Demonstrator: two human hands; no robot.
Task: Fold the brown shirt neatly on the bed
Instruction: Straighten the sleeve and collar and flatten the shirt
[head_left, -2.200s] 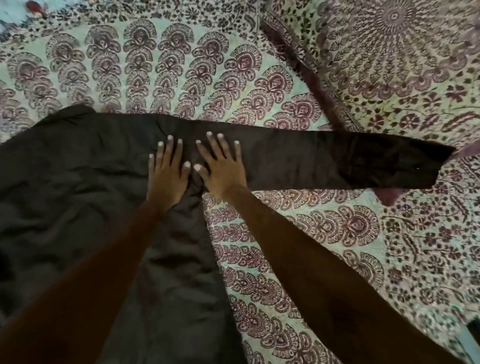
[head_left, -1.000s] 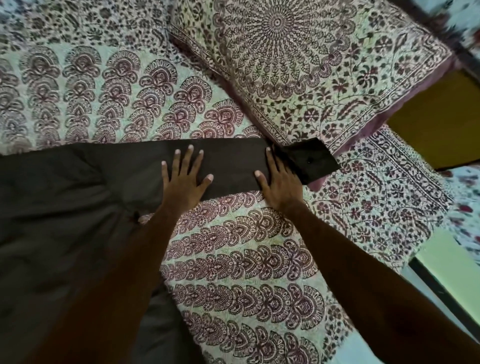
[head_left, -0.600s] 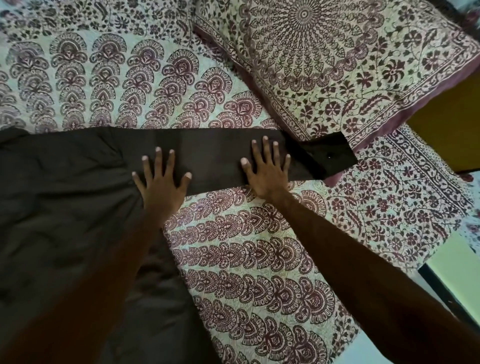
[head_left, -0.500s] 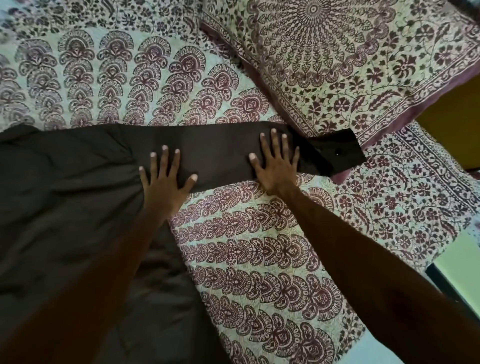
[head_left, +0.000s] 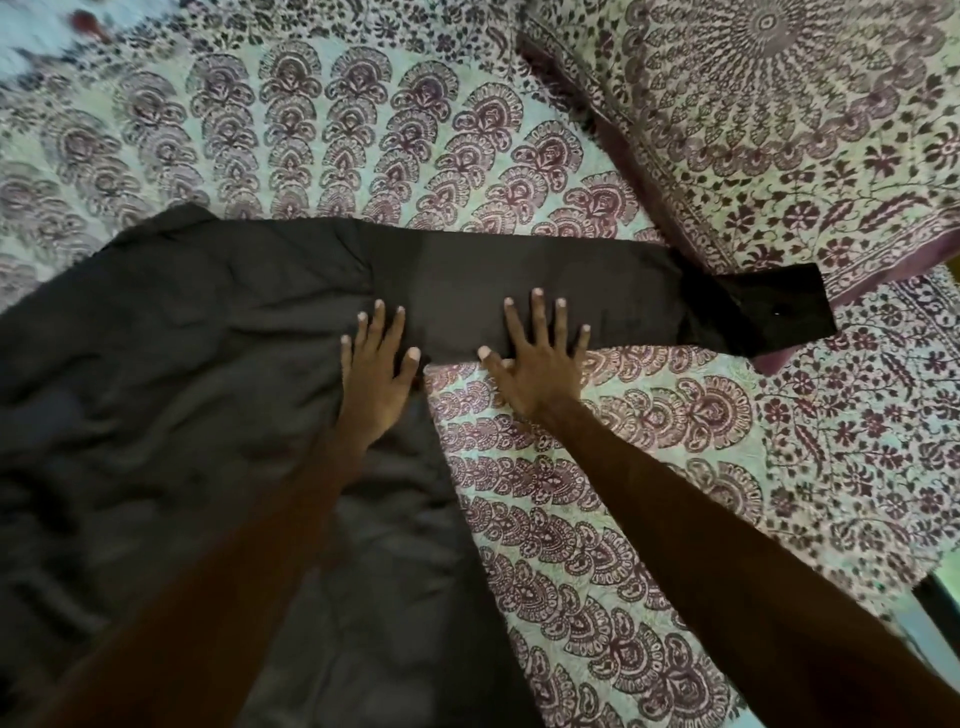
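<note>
brown shirt (head_left: 156, 364) body flat on bed (head_left: 623, 467), left side | sleeve (head_left: 519, 270) long axis crosswise, cuff (head_left: 769, 306) toward bed's right edge, over pillow (head_left: 779, 130) corner | right hand (head_left: 540, 369) nearer cuff, fingers spread flat on sleeve | left hand (head_left: 374, 384) fingers spread, pressing underarm | likely next: fold sleeve inward

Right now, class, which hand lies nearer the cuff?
The right hand, flat on the sleeve; the left hand rests farther from the cuff, where sleeve meets shirt body.
</note>
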